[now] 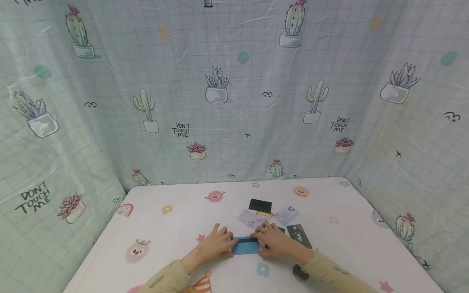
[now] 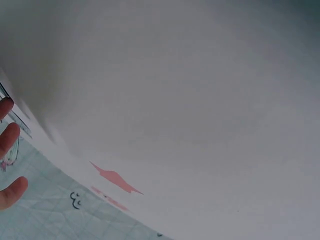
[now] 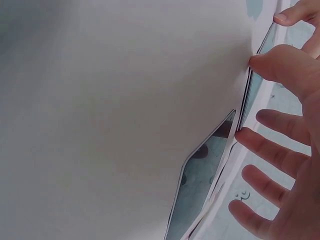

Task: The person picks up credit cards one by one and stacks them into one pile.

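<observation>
A light-blue card (image 1: 246, 247) with a dark strip along its far side lies on the table between the two hands. My left hand (image 1: 212, 246) holds its left end, thumb at the near corner and forefinger at the far one. At the right end, my right hand (image 1: 276, 241) grips it between thumb and forefinger, other fingers spread. Several thin layered edges (image 3: 246, 97) show there in the right wrist view. Partly under the right hand lies a dark card (image 1: 281, 230). In the left wrist view only a few left fingertips (image 2: 10, 137) appear, at the edge.
Beyond the right hand lie a black card (image 1: 260, 205), a pale purple card (image 1: 250, 219) and another pale card (image 1: 287, 214). A dark VIP card (image 1: 299, 236) is to its right. A black rounded object (image 1: 300, 272) sits beside the right sleeve. Patterned cloth (image 1: 234, 122) hangs behind the table.
</observation>
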Motion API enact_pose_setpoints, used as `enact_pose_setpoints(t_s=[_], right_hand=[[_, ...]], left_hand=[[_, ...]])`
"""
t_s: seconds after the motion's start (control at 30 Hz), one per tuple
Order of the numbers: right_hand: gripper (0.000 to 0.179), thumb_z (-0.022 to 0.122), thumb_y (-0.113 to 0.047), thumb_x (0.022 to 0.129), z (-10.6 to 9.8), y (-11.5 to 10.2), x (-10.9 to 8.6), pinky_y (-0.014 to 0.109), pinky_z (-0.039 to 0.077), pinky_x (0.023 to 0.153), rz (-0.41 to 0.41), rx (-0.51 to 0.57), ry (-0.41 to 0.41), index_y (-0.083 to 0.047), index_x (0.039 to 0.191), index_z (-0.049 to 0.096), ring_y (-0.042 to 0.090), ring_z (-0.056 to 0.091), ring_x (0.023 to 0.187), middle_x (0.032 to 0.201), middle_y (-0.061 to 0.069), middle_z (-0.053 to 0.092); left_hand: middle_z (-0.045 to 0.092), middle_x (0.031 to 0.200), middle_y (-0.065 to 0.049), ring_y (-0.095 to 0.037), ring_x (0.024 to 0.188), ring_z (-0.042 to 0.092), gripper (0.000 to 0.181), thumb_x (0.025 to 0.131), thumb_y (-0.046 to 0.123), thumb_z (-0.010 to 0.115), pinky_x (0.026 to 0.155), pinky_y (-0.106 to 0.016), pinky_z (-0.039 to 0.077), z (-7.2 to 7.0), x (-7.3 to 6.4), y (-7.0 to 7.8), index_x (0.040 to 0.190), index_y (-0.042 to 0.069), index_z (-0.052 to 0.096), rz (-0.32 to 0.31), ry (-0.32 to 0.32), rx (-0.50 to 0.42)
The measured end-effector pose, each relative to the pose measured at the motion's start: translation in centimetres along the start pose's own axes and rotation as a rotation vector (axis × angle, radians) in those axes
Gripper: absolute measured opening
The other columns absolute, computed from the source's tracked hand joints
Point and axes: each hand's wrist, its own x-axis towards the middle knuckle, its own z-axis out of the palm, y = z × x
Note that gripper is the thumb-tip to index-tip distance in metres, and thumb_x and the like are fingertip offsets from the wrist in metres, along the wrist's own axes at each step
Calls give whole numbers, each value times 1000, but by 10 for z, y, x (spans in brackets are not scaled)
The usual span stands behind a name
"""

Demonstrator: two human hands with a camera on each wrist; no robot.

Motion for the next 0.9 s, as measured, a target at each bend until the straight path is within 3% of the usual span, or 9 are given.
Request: enact_pose_setpoints(t_s=[0.37, 0.53, 0.9], right_hand=[[51, 61, -40, 79, 1, 0, 0, 43, 38, 87, -12, 17, 19, -24, 125, 47, 12, 36, 99, 112, -7, 51], [52, 62, -42, 78, 1, 1, -2, 46, 38, 87, -9, 20, 43, -23, 125, 48, 13, 37, 99, 109, -6, 52], [49, 60, -38, 80, -3, -2, -5, 54, 36, 91, 3, 56, 5, -21, 125, 48, 19, 43, 104, 112, -5, 56]], left_hand=[[59, 100, 5, -14, 92, 49, 42, 80, 51, 54, 85, -48, 41, -1, 0, 0, 113, 24, 55, -12, 19, 15], [59, 95, 7, -13, 88, 49, 43, 79, 52, 55, 86, -48, 40, 1, 0, 0, 113, 24, 56, -3, 46, 63], [62, 89, 10, -11, 87, 49, 44, 78, 52, 57, 88, -50, 39, 3, 0, 0, 112, 24, 56, 13, 56, 87]])
